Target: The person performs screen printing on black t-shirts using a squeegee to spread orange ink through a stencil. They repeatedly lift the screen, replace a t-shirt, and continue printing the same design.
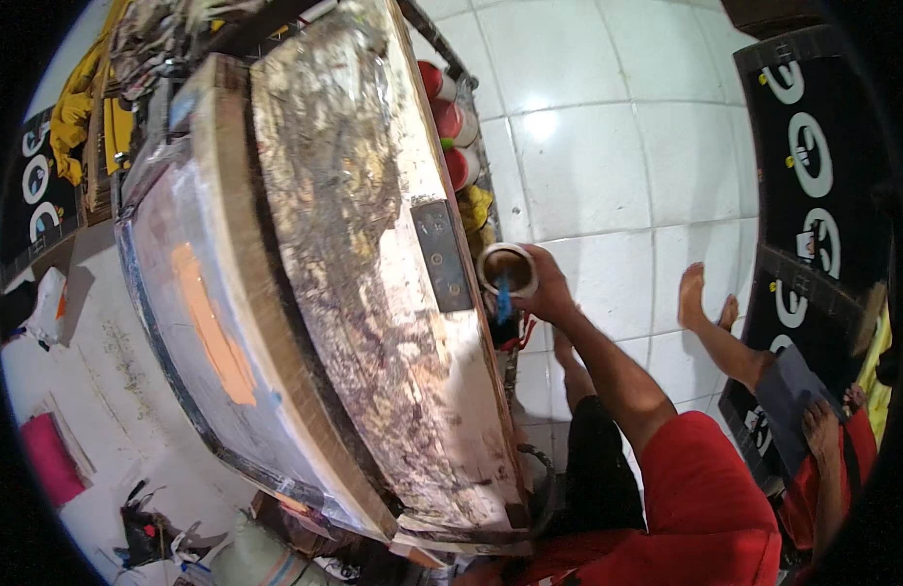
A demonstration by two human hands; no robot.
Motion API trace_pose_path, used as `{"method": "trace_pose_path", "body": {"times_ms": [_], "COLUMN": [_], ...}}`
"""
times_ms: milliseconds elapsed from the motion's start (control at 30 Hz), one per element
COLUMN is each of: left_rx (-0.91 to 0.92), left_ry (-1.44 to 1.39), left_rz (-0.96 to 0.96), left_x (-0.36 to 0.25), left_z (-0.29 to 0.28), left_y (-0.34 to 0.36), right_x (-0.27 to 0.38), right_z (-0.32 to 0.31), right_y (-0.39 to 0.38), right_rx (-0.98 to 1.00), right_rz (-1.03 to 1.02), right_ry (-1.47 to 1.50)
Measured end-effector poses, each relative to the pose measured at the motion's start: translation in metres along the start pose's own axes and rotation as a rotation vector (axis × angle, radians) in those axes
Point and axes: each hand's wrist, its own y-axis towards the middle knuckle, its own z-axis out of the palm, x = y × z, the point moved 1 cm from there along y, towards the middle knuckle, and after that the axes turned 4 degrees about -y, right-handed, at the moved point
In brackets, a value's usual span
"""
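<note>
My right hand (546, 283) reaches in from the lower right and is closed around a round, pale-rimmed cup (489, 262). Its inside looks brown, and a blue strip (503, 293), blurred, shows at its near side; I cannot tell whether that is a tool or paint. The cup is held just off the right edge of a paint-stained wooden board (344, 254), beside a dark metal plate (438, 256) fixed there. Left of the board a wood-edged screen frame (222, 195) stands tilted, with an orange band of paint (212, 327) on its mesh. My left hand is out of sight.
Red and white cans (458, 125) stand along the board's right side, near a yellow cloth (476, 208). Another person's bare leg (720, 337) and hand (820, 427) show at the right, by black panels with white ring prints (811, 156). A pink item (53, 459) lies lower left.
</note>
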Motion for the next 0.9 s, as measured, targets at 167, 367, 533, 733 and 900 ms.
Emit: {"method": "trace_pose_path", "body": {"times_ms": [167,367,533,733,900], "left_rx": [0.009,-0.438,-0.848,-1.111,-1.180], "left_ry": [-0.277,-0.268,-0.202,-0.175,-0.112], "left_rz": [0.490,0.922,1.306,1.341,1.344], "left_x": [-0.108,-0.214,-0.199,-0.061,0.024], "left_z": [-0.106,-0.184,-0.221,-0.272,-0.304], "left_y": [-0.010,-0.006,-0.001,-0.028,-0.039], "right_x": [0.104,0.276,0.412,0.529,0.586], "right_z": [-0.141,-0.217,-0.175,-0.101,-0.038], "right_y": [-0.074,-0.149,-0.193,-0.267,-0.268], "right_rx": [-0.272,-0.249,-0.003,-0.286,-0.072], "right_rz": [0.000,-0.258,-0.519,-0.755,-0.620], "right_ry": [0.004,0.261,0.234,-0.265,-0.078]}}
